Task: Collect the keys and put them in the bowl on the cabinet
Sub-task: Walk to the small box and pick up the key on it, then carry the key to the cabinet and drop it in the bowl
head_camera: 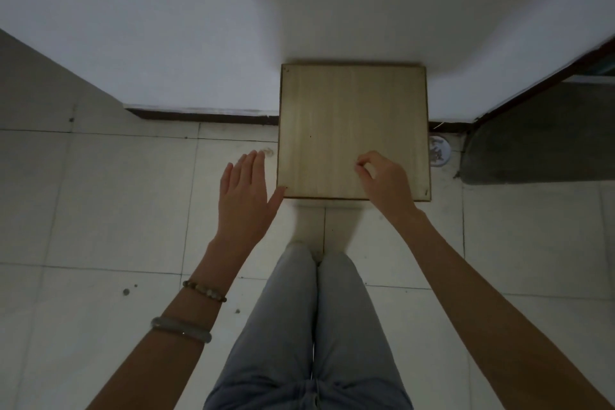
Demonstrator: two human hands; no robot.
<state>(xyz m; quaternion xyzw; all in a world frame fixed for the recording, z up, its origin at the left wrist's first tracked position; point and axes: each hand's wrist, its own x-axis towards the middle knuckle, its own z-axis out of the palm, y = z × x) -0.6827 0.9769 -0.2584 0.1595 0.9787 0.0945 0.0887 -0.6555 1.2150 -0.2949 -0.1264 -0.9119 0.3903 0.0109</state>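
Observation:
A square pale wooden cabinet top (346, 116) stands against the white wall straight ahead. No bowl and no keys show anywhere in view. My left hand (248, 196) is flat with fingers spread, just left of the cabinet's near left corner, its thumb touching that corner. Over the cabinet's near right part, my right hand (382, 181) has its fingers curled and thumb and forefinger pinched together; nothing can be seen between them.
Pale floor tiles (109, 210) spread to the left and front. A round floor drain (438, 150) lies right of the cabinet. A dark grey mat or threshold (539, 140) sits at the right by a doorway. My legs in light jeans (312, 326) are below.

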